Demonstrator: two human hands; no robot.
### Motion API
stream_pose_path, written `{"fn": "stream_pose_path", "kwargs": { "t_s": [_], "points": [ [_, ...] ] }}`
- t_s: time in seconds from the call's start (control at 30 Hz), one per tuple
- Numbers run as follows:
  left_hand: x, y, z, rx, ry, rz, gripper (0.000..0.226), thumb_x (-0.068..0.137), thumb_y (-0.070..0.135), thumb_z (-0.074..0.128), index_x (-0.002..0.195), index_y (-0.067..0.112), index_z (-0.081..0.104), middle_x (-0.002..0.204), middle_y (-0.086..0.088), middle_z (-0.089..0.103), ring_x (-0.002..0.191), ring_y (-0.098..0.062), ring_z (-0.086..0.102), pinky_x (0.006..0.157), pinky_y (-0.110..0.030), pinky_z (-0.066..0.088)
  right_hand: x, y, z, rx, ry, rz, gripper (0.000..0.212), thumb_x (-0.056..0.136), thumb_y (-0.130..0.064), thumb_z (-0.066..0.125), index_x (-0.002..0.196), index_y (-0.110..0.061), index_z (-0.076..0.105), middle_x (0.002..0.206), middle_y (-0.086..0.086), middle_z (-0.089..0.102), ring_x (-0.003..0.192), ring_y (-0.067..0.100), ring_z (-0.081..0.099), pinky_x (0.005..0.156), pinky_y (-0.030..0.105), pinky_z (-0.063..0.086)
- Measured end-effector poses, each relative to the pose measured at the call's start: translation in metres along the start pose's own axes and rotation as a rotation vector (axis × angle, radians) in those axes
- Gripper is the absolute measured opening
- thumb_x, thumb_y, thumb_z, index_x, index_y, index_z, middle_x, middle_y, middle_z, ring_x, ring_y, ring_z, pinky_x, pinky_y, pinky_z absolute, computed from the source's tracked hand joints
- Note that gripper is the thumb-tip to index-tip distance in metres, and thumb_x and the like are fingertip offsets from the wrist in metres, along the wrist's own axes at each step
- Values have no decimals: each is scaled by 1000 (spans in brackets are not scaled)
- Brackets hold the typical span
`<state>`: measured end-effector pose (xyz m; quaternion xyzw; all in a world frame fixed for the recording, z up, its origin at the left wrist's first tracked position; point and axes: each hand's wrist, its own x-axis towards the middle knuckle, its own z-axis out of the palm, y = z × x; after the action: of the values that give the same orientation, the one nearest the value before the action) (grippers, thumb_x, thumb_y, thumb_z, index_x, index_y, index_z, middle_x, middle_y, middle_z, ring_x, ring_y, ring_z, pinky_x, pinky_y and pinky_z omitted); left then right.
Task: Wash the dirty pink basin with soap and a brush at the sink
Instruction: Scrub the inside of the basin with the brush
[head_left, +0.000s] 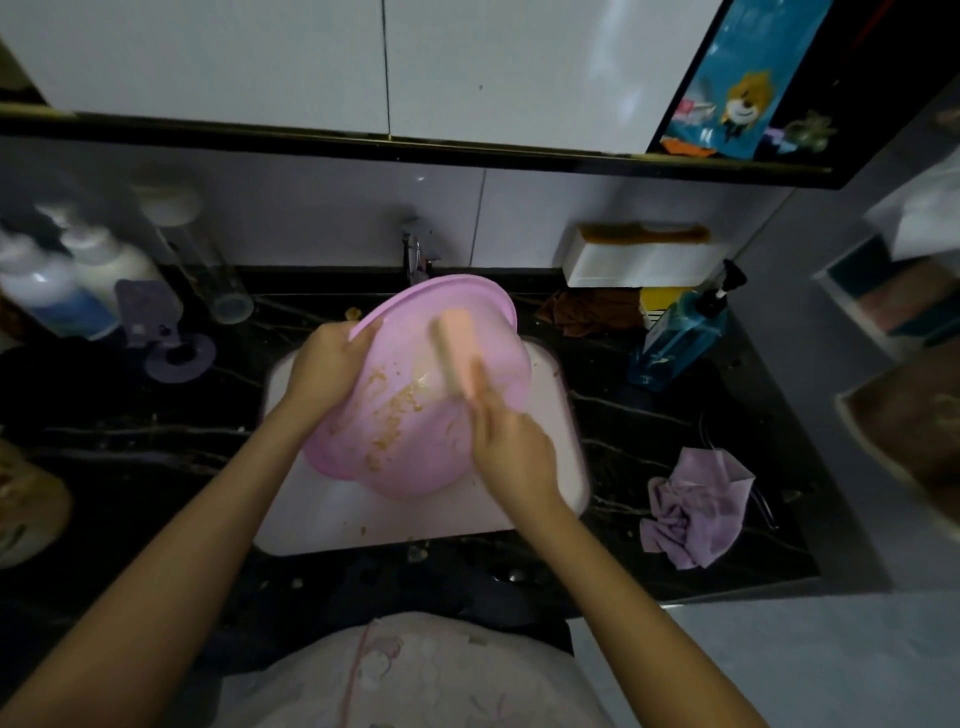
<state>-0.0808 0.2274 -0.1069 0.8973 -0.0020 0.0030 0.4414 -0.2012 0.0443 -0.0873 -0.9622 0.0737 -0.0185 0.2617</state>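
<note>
The pink basin (415, 332) is tilted over the white sink (332, 519), with its inside facing me. Brown smears of dirt cross its lower inside. My left hand (324, 369) grips the basin's left rim, fingers curled over the edge. My right hand (511, 452) holds a pink brush (457, 353) by its lower end. The brush lies against the inside of the basin, just right of the dirt. The tap (413, 254) stands behind the basin, partly hidden by its rim.
A blue pump bottle (675, 338) and a white box (644, 260) stand at the right on the black counter (130, 467). A crumpled lilac cloth (696, 509) lies front right. White bottles (78, 275) and a purple holder (156, 332) are at the left.
</note>
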Motion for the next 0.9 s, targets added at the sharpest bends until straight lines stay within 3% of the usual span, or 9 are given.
{"fn": "stream_pose_path", "kwargs": {
  "t_s": [0.1,0.2,0.3,0.43,0.5,0.6,0.7,0.8,0.9],
  "points": [
    [-1,2,2,12,12,-11,48,95,42,47,57,14,46,64,-9,54,62,-23,48,58,-32,33,16,-2,-7,168,54,188,52,101,-30,29,150,-32,11,91,15,66,83,36,62,63,37,42],
    [1,2,0,-23,-5,-11,49,91,49,47,54,17,46,60,-5,52,63,-22,48,60,-31,35,-23,-18,20,13,9,-99,58,100,-29,34,151,-31,7,73,13,66,64,33,61,53,33,38],
    [2,2,-1,-29,-27,-6,50,85,55,43,53,17,45,60,-6,51,63,-21,47,61,-32,36,-34,2,32,-162,20,-276,58,89,-34,40,146,-25,32,43,3,54,32,24,49,33,22,29],
    [2,7,2,2,-35,22,51,82,58,38,54,16,48,63,-10,55,65,-26,53,63,-35,42,4,14,8,-69,131,-14,56,96,-42,19,150,-33,13,64,14,62,57,33,59,50,35,40],
    [2,6,2,6,-26,18,52,88,54,42,56,13,50,64,-11,55,65,-27,53,62,-34,40,-4,6,18,56,154,31,55,100,-34,25,151,-30,5,67,14,63,60,33,59,51,33,37],
    [8,4,-1,31,1,11,51,95,40,48,51,17,41,66,-18,52,66,-31,51,60,-32,32,-42,2,48,3,83,-219,65,92,-29,35,152,-22,11,46,3,53,36,23,49,39,24,28],
    [13,2,0,8,-16,20,50,95,39,49,51,17,40,66,-21,54,63,-29,49,60,-31,33,-38,22,58,-165,35,-336,69,88,-28,40,151,-27,11,39,-2,45,28,18,39,33,20,24],
    [16,3,0,2,-42,20,51,95,38,49,51,17,39,59,-8,47,62,-23,44,60,-32,32,-12,17,31,-48,171,-180,55,93,-28,36,147,-24,30,45,8,53,36,28,50,36,27,30],
    [16,5,1,10,-39,17,52,95,40,48,50,17,37,56,-7,45,60,-25,43,59,-33,32,-3,9,27,101,252,33,52,96,-26,35,148,-20,26,62,20,63,48,34,56,46,27,31]
  ]
}}
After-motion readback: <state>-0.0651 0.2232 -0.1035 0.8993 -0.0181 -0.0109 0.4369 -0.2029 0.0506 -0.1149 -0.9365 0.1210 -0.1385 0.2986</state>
